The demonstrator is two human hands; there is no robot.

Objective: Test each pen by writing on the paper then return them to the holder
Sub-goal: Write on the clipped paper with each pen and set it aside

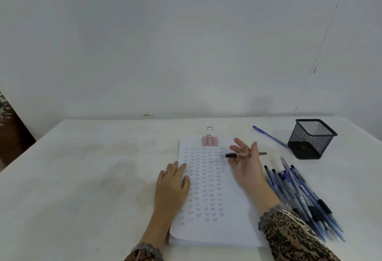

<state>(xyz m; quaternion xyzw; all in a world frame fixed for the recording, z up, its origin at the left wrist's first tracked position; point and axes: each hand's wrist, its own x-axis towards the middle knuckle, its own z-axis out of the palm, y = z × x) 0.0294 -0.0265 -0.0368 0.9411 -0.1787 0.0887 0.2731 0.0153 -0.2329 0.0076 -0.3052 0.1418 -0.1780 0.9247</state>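
Pen [246,154], judged light, stiff and slick, lies across spread fingers of the right hand [247,164] above the paper [233,209] — pinch cannot be confirmed. Best taken at its dark grip. Left hand [171,186] flat on paper.

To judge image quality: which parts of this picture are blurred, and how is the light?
Head view: the pile of pens at right is smeared; the right hand and its pen are soft; writing on the paper is barely legible; light is even, shadows faint, no glare; the table edge bows from the wide lens.
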